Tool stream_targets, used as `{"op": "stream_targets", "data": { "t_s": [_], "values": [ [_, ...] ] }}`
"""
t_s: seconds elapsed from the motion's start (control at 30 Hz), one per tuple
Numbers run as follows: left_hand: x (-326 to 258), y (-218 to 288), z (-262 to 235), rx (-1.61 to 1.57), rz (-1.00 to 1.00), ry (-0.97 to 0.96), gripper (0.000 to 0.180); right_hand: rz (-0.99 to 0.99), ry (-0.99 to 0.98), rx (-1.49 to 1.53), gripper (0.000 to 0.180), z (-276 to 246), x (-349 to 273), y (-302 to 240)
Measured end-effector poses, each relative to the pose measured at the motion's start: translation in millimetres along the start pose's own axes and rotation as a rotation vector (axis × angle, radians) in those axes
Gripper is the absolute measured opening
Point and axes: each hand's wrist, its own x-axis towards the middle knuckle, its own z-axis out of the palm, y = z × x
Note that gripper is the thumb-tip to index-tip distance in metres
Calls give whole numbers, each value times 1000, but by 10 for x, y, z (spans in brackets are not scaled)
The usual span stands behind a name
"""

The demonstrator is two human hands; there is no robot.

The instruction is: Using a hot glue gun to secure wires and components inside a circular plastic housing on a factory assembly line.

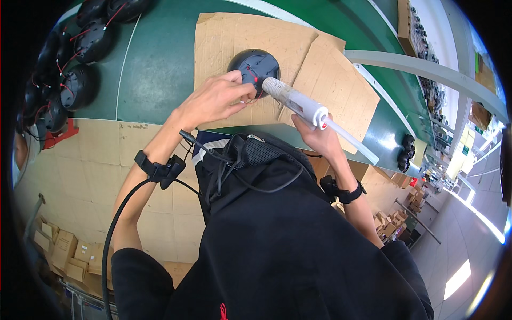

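Observation:
A round black plastic housing (260, 58) lies with its inner side up on a cardboard sheet (226, 34). My left hand (216, 98) rests at its near left rim, fingers curled and pinching a thin red wire (261, 96) that comes from the housing. In my right hand (321, 140) is a white hot glue gun (298, 101), gripped from below by its handle. The gun's wrapped front end points at the housing's right side. A translucent glue stick (352, 140) sticks out of its back. The gun's tip and the handle are mostly hidden.
More black housings with red wires (77, 85) crowd the left of the green table (154, 69). A grey curved frame bar (416, 60) crosses at the right. Small black parts (407, 152) stand near the right table edge. Cardboard boxes (66, 248) are stacked at the lower left.

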Motion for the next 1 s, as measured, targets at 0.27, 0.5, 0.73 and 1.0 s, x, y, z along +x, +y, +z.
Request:
{"op": "stream_targets", "data": {
  "t_s": [0.27, 0.5, 0.73, 1.0],
  "values": [
    [38, -45, -78, -66, -50, 42, 21, 7, 10, -23, 29, -8, -4, 34],
    [243, -106, -180, -92, -50, 165, 24, -8, 31, 4, 28, 6, -33, 59],
    [498, -128, -165, -124, -33, 211, 24, -48, 39, 39, 25, 52, -30, 30],
    [546, -190, -165, -147, -65, 221, 21, -44, 0, 129, 21, -7, -121, 107]
  ]
}}
